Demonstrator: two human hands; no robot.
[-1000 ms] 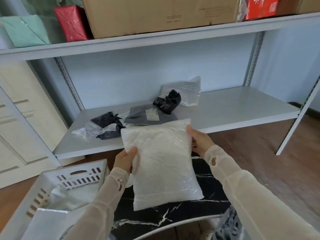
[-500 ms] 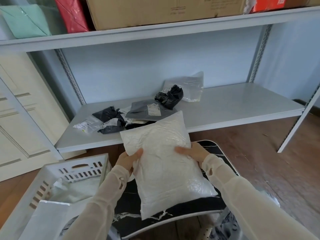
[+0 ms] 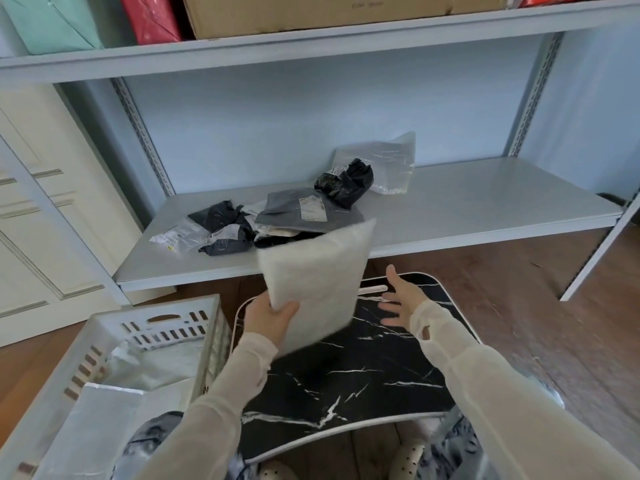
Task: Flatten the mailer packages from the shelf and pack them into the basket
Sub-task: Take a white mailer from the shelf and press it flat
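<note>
My left hand grips the lower corner of the white mailer, thumb across its front. It holds the mailer up off the black marble table, tilted and blurred. My right hand is just right of the mailer and clear of it, fingers spread, holding nothing. The basket stands just left of my left wrist. Beyond my grip, a heap of packages lies on the shelf.
</note>
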